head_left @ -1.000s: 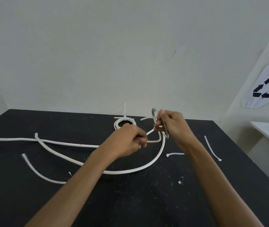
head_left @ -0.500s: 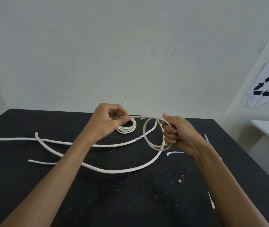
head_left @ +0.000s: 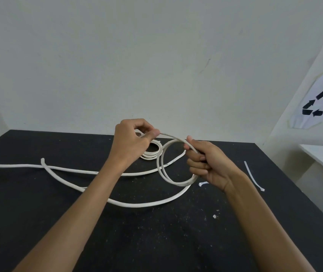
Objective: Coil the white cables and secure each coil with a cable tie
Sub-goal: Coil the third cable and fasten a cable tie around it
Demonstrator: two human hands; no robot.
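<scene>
White cable (head_left: 137,204) loops sit gripped in the right hand (head_left: 207,165); the left hand (head_left: 131,142) pinches its strand above the tabletop (head_left: 38,222).

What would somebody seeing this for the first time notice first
Two hands meet mid-frame over a black table: the right hand grips a half-made coil of white cable, and the left hand pinches the strand feeding into it. The cable's loose tail sprawls left across the table. A paper recycling sign hangs on the right wall.
</scene>
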